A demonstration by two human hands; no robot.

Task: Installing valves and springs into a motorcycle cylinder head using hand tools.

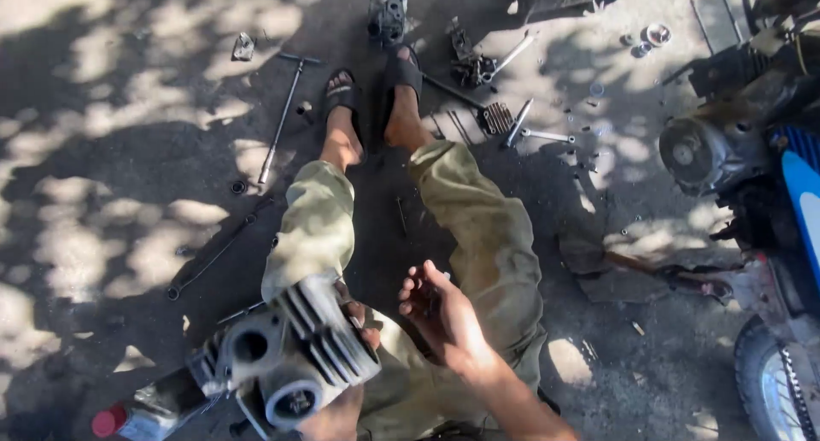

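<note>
Left hand: I grip the cylinder, probably from below.
Right hand: wide, empty.
Tip: I keep it steady.

- Harsh daylight from above, dappled with leaf shade over the ground.
- Blown-out patches far left and far right.
- Deep shadow near centre, dimming the legs.
- Slight wide-angle bending at edges; mild softness throughout.
</note>
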